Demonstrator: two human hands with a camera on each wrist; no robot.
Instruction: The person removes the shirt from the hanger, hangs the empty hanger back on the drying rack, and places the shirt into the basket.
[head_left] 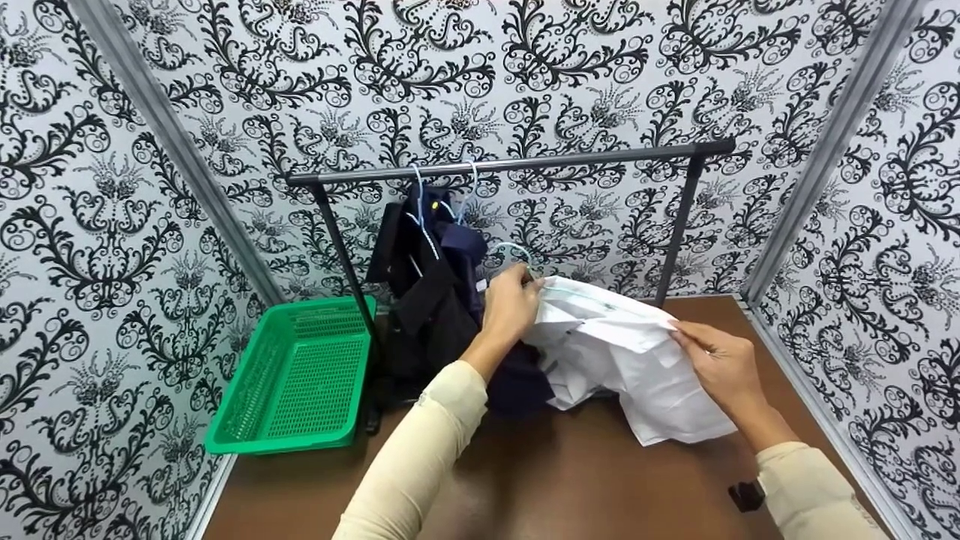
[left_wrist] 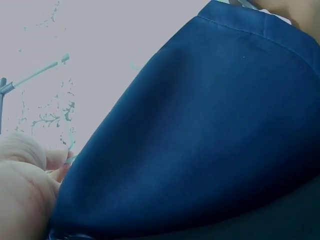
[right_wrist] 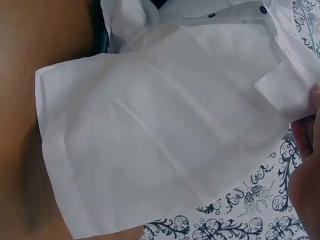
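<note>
A white shirt (head_left: pixel 660 382) with dark buttons hangs in folds between the two hands over the brown table. My left hand (head_left: pixel 512 304) grips a light blue hanger (head_left: pixel 514 247) just below its hook, at the shirt's left end; the hook stands up behind the fingers, off the rail. Part of the hanger lies along the shirt's top edge. At the other end, my right hand (head_left: pixel 716 364) pinches the shirt's top corner between thumb and fingers. In the right wrist view, the shirt (right_wrist: pixel 150 130) spreads below a folded flap near the fingertips. Dark blue cloth (left_wrist: pixel 190 130) fills most of the left wrist view.
Behind the hands stands a dark clothes rack (head_left: pixel 585 159). Black clothing (head_left: pixel 431 322) and navy clothing (head_left: pixel 465 244) hang from it on light blue hangers, close left of my left hand. A green plastic basket (head_left: pixel 364 390) sits at the table's left. Patterned walls enclose the table (head_left: pixel 570 480).
</note>
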